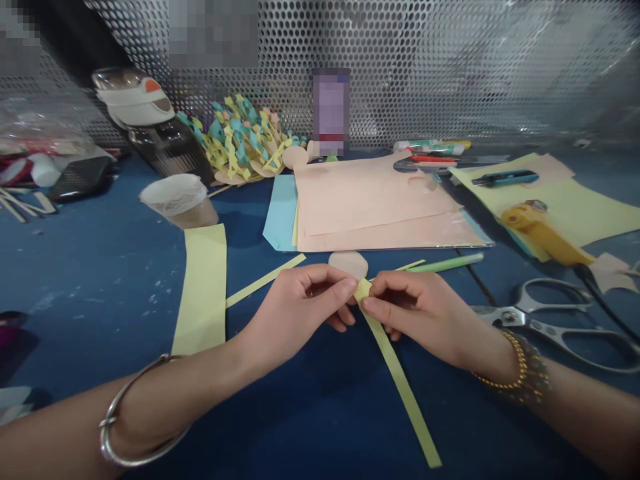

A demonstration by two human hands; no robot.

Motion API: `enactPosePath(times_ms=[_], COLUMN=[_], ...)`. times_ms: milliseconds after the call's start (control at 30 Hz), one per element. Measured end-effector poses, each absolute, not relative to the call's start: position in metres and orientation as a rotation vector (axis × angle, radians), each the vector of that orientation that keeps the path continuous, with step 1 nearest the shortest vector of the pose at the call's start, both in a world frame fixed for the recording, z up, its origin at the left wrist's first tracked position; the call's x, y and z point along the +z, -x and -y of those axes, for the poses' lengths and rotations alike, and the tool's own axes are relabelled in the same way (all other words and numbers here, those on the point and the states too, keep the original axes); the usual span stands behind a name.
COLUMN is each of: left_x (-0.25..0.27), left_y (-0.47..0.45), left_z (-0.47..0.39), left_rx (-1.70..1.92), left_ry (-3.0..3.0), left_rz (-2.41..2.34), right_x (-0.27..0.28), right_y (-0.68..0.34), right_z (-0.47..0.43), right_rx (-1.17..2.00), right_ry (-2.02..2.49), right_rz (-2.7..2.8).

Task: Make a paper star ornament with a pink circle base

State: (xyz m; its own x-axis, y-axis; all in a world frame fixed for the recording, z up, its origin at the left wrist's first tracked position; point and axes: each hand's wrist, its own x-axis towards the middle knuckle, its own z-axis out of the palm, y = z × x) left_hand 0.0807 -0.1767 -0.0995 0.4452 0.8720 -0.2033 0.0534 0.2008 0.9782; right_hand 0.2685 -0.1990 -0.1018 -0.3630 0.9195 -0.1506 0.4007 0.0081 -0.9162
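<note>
My left hand (310, 300) and my right hand (423, 307) meet over the blue table, both pinching the top end of a narrow yellow paper strip (400, 373). That end looks folded between the fingertips, while the long tail slants down to the right. Just beyond the fingers lies a small pale paper disc (349, 265). A wider yellow paper piece (201, 287) is to the left of my left hand, with another thin yellow strip (265, 281) beside it. Silver scissors (525, 317) rest past my right wrist, and a green pen (445, 263) lies behind my right hand.
Pink paper sheets (370, 200) lie at the centre back. Behind them stands a perforated metal panel (400, 73). A paper cup (180, 200), a dark bottle (160, 133) and a curly paper cluster (245, 137) are at back left. A yellow glue gun (545, 230) and a cutter (507, 177) sit at right.
</note>
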Motion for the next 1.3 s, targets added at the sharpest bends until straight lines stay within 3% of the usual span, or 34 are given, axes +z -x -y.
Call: enactPosePath(times_ms=[767, 1300], left_x=[-0.1026, -0.0996], left_y=[-0.0788, -0.0812], left_z=[0.1779, 0.1799], left_rx=[0.739, 0.672], left_ry=[-1.260, -1.351], left_rz=[-0.983, -1.045], right_x=[-0.0992, -0.1018], right_y=[-0.2676, -0.2684], right_z=[0.1977, 0.1971], right_rx=[1.160, 1.261], right_ry=[1.332, 1.263], right_rz=[1.869, 1.582])
